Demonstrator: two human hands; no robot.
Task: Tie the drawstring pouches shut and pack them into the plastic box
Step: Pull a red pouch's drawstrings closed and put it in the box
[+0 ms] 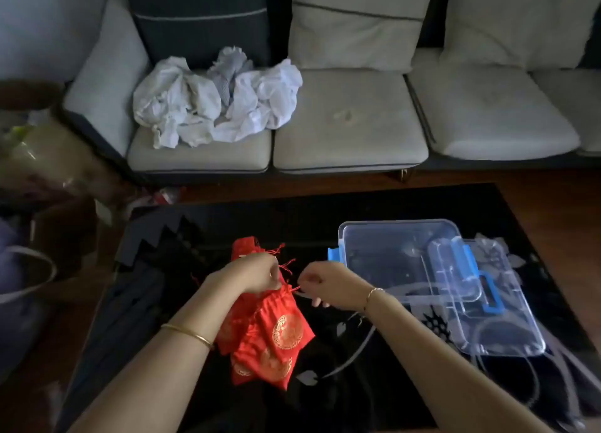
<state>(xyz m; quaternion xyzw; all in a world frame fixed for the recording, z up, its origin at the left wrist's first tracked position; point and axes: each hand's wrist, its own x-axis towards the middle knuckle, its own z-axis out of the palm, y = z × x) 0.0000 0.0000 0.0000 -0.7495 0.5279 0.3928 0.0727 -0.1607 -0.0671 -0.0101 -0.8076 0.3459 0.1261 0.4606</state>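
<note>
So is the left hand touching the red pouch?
Touching. The head view shows the left hand gripping the gathered neck of the red pouch while the right hand pinches its drawstring.

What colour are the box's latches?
Blue. The latches show best in the head view.

black table [325, 224], red pouches [276, 345], plastic box [374, 237]

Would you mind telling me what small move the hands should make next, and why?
Probably pull the drawstring rightward to cinch the neck: the left hand grips the red pouch there, the right hand pinches the cord, and the plastic box shows no pouches.
</note>
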